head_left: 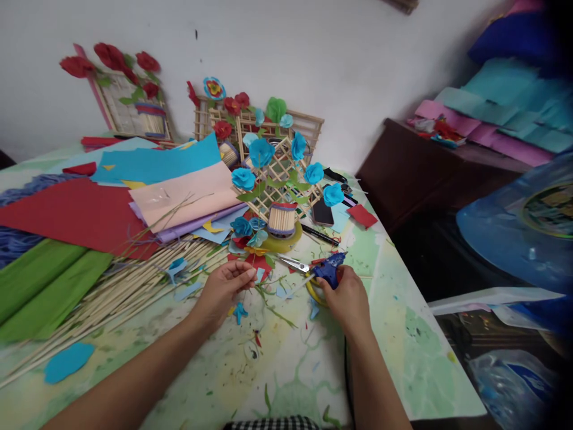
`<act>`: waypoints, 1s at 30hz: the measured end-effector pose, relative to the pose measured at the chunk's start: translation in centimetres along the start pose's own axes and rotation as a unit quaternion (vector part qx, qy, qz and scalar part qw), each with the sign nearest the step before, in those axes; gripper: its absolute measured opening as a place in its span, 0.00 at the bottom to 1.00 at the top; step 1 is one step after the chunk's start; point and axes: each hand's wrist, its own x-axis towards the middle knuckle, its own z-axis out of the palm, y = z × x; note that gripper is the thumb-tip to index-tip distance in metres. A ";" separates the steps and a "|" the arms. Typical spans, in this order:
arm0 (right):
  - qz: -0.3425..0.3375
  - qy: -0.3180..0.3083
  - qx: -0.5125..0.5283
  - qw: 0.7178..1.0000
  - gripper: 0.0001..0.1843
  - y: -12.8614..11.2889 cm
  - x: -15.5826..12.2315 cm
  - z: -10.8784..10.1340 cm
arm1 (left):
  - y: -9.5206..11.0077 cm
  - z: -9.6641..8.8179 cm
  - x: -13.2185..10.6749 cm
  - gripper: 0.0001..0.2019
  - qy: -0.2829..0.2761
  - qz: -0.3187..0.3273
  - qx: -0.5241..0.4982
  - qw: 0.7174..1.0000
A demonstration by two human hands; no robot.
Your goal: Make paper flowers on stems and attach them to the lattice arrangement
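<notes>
My right hand (351, 298) is wrapped around a blue hot glue gun (329, 269), its nozzle pointing up and right, with a pale glue stick at its rear. Thumb and fingertips pinch together on my left hand (228, 286); what lies between them is too thin to make out. Open scissors (293, 263) with yellow handles lie by the glue gun, partly hidden by it. Just beyond my hands leans a bamboo-stick lattice (280, 173) with blue paper flowers (261, 152), green leaves and a small stick basket (282, 219). A roll of yellowish tape (290, 239) lies below it.
Crepe paper sheets in red (80, 215), pink (188, 194) and green (40, 286) cover the left side, beside bamboo sticks (129, 286). A phone (322, 212) lies behind right. More flower frames (138, 107) lean on the wall. Paper scraps litter the tabletop.
</notes>
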 end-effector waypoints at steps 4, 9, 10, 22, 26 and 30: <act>-0.005 -0.019 0.000 1.000 0.22 0.5 0.2 -0.2 | 0.1 -0.4 0.1 0.12 0.002 0.008 -0.009 1.000; -0.022 0.019 0.002 1.000 0.22 0.6 0.0 -0.6 | 0.4 -0.4 0.0 0.12 -0.001 0.008 -0.026 1.000; -0.024 0.037 0.013 0.999 0.23 0.7 -0.1 -0.7 | 0.5 -0.4 0.0 0.12 -0.001 0.010 -0.027 1.000; -0.130 0.157 0.294 0.934 0.24 -1.7 -3.8 1.3 | 0.5 -0.3 0.0 0.11 0.005 0.034 -0.004 0.999; -0.291 0.091 0.320 0.897 0.22 -3.1 -5.6 1.9 | 0.2 -0.2 -0.1 0.10 0.005 0.041 0.041 0.998; -0.378 0.015 0.347 0.858 0.23 -3.8 -6.3 1.9 | -0.1 -0.2 0.0 0.09 0.002 0.046 0.065 0.997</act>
